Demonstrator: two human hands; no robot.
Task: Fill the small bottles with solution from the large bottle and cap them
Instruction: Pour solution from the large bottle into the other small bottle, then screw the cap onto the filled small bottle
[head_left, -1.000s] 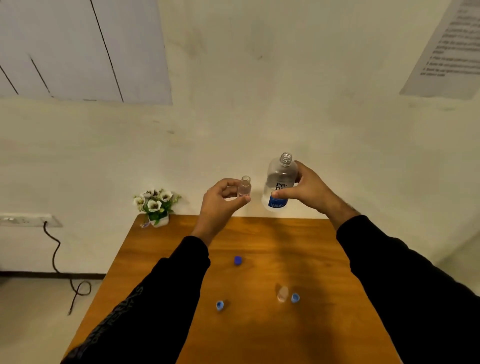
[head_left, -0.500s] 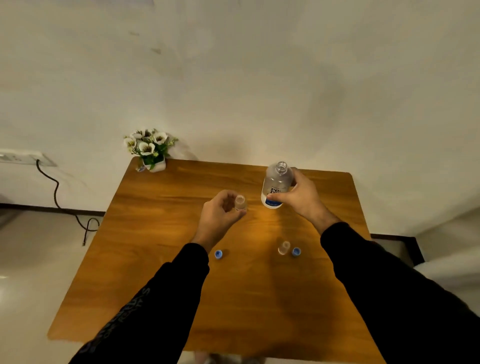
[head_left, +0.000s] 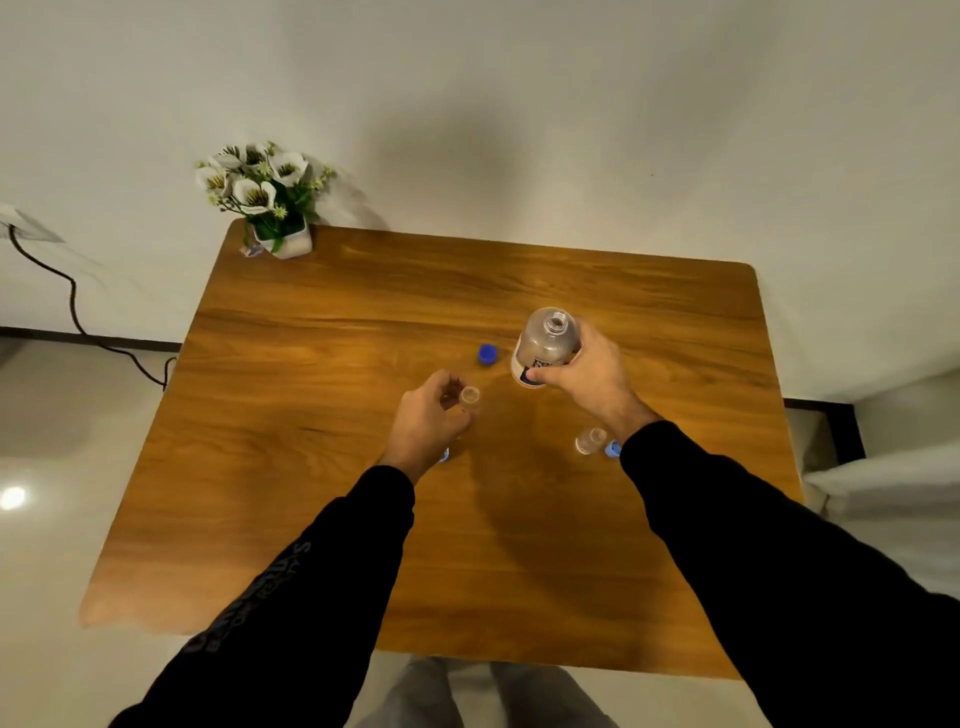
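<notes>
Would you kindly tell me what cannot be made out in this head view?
- Liquid level in the small bottle in the left hand: too small, glass clear.
- Large bottle label: covered by the right hand.
- Light blue cap: mostly hidden behind the left wrist.

Both hands lowered from chest height to just above table (head_left: 322, 332). Dark blue cap (head_left: 487, 354) back in view; left hand (head_left: 428, 423) now hides most of light blue cap (head_left: 444, 455).

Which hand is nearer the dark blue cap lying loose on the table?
Right. The right hand, gripping the large bottle, sits just right of the dark blue cap; the left hand holds a small bottle nearer the person.
</notes>
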